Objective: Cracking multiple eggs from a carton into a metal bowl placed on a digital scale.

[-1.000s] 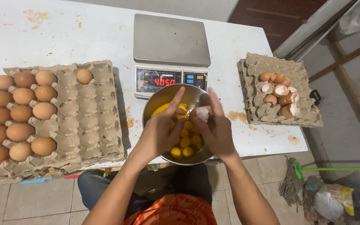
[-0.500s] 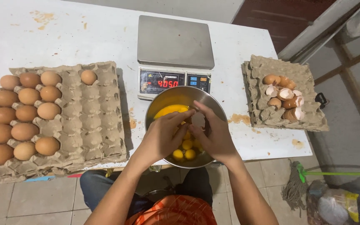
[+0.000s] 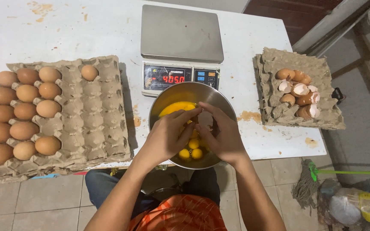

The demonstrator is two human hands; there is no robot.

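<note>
Both hands meet over a steel bowl (image 3: 168, 97) at the white table's near edge. My left hand (image 3: 168, 137) and my right hand (image 3: 221, 136) pinch the two halves of a cracked eggshell (image 3: 205, 118) between their fingertips. Several yolks (image 3: 191, 152) lie in the bowl below, with a larger yellow pool (image 3: 174, 108) at its far side. A cardboard tray (image 3: 103, 119) on the left holds several whole brown eggs (image 3: 26, 113).
A digital scale (image 3: 180, 47) with a lit red display stands behind the bowl. On the right, a second cardboard tray (image 3: 275, 64) carries several empty broken shells (image 3: 298, 92). A mop (image 3: 309, 184) and a bag lie on the tiled floor at right.
My hands have drawn closer together over the bowl and the shell has been pulled apart lower down. The view has shifted slightly.
</note>
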